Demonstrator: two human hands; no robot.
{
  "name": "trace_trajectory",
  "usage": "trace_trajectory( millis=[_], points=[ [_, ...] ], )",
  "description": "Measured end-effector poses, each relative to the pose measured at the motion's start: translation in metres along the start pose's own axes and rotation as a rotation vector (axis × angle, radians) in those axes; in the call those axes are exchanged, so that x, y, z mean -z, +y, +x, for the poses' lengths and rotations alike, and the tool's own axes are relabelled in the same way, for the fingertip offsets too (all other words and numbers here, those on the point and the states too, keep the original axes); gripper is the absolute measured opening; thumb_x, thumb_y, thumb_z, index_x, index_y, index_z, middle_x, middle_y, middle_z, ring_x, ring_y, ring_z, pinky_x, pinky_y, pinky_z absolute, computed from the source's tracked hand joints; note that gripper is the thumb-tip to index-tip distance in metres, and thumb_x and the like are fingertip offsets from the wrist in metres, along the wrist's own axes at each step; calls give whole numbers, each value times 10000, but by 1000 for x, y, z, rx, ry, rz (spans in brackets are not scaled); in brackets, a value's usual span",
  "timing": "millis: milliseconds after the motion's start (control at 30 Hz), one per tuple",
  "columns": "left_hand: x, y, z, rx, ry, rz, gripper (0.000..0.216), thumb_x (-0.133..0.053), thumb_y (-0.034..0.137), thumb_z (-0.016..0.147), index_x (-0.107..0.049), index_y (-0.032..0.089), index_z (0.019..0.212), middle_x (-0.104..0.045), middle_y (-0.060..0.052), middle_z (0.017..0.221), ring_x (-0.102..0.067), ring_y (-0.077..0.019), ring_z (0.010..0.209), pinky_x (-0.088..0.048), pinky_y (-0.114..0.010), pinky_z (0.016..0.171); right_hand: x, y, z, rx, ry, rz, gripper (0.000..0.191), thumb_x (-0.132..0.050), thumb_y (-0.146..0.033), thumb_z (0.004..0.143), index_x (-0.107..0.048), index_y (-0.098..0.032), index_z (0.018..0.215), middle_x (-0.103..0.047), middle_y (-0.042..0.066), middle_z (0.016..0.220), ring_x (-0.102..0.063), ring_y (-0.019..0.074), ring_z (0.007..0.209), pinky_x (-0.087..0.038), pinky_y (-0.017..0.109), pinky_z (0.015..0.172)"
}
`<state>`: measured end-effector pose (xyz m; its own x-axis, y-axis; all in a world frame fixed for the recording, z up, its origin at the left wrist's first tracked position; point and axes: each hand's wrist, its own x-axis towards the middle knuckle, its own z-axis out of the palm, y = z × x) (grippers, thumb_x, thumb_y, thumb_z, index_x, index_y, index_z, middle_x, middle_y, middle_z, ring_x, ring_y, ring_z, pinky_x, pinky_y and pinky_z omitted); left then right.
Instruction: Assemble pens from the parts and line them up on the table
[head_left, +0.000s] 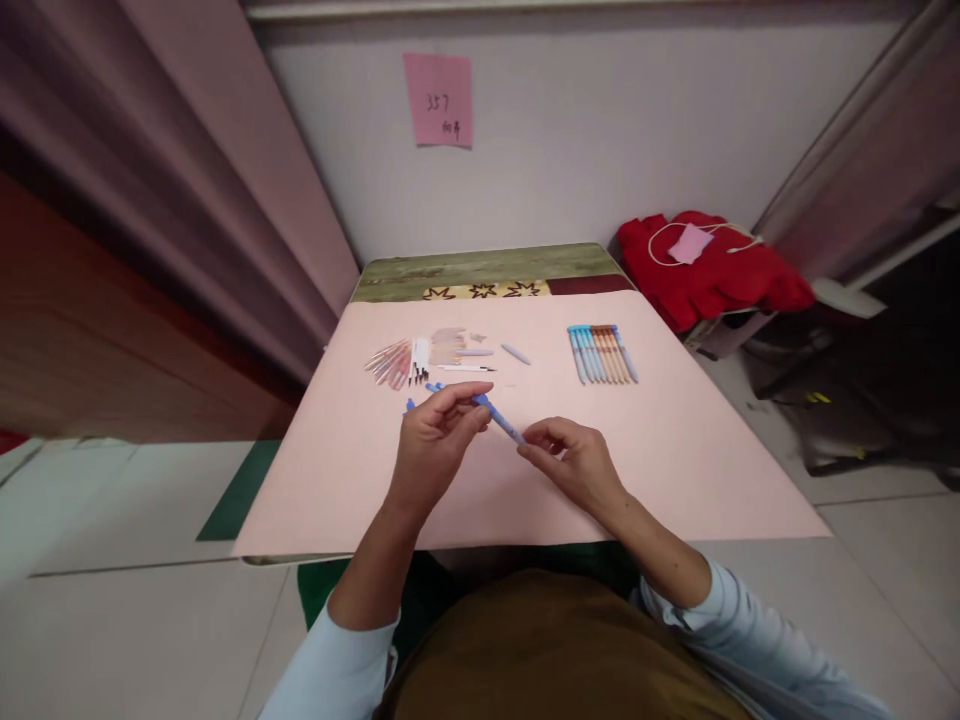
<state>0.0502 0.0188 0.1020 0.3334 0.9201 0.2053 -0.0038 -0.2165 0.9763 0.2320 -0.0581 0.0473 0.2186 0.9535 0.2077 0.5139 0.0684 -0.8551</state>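
Note:
Between my two hands a blue pen [504,421] slants above the pink tabletop. My left hand [439,430] pinches its bright blue upper end with thumb and forefinger. At the lower end, the fingertips of my right hand [576,462] close on the tip. Just beyond my left hand lie small blue pen parts [410,405], partly hidden by the fingers. Farther back are a fan of clear-pinkish tubes [391,366], several white pieces with black tips [420,355], and a bunch of pale grey barrels [447,345]. A thin white refill [466,369] and a lone lilac-grey barrel [516,354] lie nearby.
A neat row of blue and brown pens [602,354] lies at the right of the pink-covered table [675,470]. Red cloth [712,275] with a white cable is heaped beyond the right corner. A pink note [440,100] hangs on the wall; a curtain [247,150] borders the left.

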Motion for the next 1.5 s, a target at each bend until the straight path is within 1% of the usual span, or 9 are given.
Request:
trace_trajectory(
  millis=[200, 300, 400, 500, 567, 700, 833, 967, 1500],
  points=[
    [-26, 13, -1, -91, -28, -18, 360, -748, 169, 753, -751, 261, 1102, -722, -49, 988, -650, -174, 847, -554, -308, 837, 17, 3, -7, 54, 91, 76, 103, -709, -330, 817, -717, -230, 843, -693, 22, 774, -609, 158, 687, -493, 291, 678],
    [-35, 22, 0, -42, -51, -153, 562, -788, 127, 692, -686, 284, 1222, -720, -40, 986, -659, -179, 843, -557, -326, 854, 27, 1, -9, 93, 130, 80, 105, -698, -325, 827, -724, -226, 851, -685, 23, 761, -603, 159, 689, -490, 292, 676],
    [-32, 19, 2, 14, -34, -203, 729, -801, 129, 679, -576, 298, 1352, -722, -49, 1026, -670, -176, 838, -551, -320, 845, 41, 6, -4, 72, 207, 63, 124, -701, -333, 817, -727, -215, 847, -686, 20, 751, -601, 156, 684, -494, 285, 678],
    [-12, -7, -1, 60, 8, -31, 680, -780, 219, 726, -553, 272, 1364, -713, -70, 1088, -666, -173, 845, -543, -328, 847, 62, 30, 12, -45, 362, 66, 227, -710, -406, 788, -726, -194, 868, -700, 24, 767, -608, 155, 664, -502, 278, 665],
    [7, -32, -6, 105, 90, 228, 482, -740, 317, 764, -650, 227, 1230, -718, -75, 1066, -658, -184, 852, -544, -338, 838, 80, 55, 27, -133, 449, 27, 312, -696, -468, 771, -726, -183, 897, -716, 30, 784, -619, 162, 653, -504, 284, 660],
    [39, -79, -20, 103, 305, 572, 389, -653, 403, 814, -687, 192, 1139, -723, -74, 1043, -657, -197, 859, -541, -362, 864, 120, 109, 59, -329, 547, -333, 310, -671, -486, 749, -755, -210, 863, -714, 20, 705, -637, 189, 666, -468, 296, 674],
    [47, -100, -30, 141, 375, 525, 387, -661, 426, 806, -698, 183, 1104, -733, -64, 1002, -664, -187, 841, -541, -333, 852, 146, 143, 83, -496, 466, -556, 283, -641, -453, 755, -766, -229, 876, -733, 37, 776, -638, 210, 726, -428, 292, 641],
    [46, -103, -30, 175, 392, 500, 373, -675, 432, 796, -712, 197, 1084, -737, -56, 1018, -665, -185, 856, -537, -329, 862, 152, 156, 97, -556, 411, -627, 286, -630, -450, 753, -769, -227, 867, -729, 52, 782, -624, 217, 726, -422, 294, 636],
    [46, -99, -28, 183, 373, 517, 345, -663, 442, 807, -723, 195, 1041, -741, -53, 961, -675, -193, 833, -551, -333, 826, 140, 152, 115, -560, 351, -696, 315, -611, -462, 750, -790, -248, 894, -743, 76, 824, -651, 245, 783, -457, 319, 684]
  ],
)
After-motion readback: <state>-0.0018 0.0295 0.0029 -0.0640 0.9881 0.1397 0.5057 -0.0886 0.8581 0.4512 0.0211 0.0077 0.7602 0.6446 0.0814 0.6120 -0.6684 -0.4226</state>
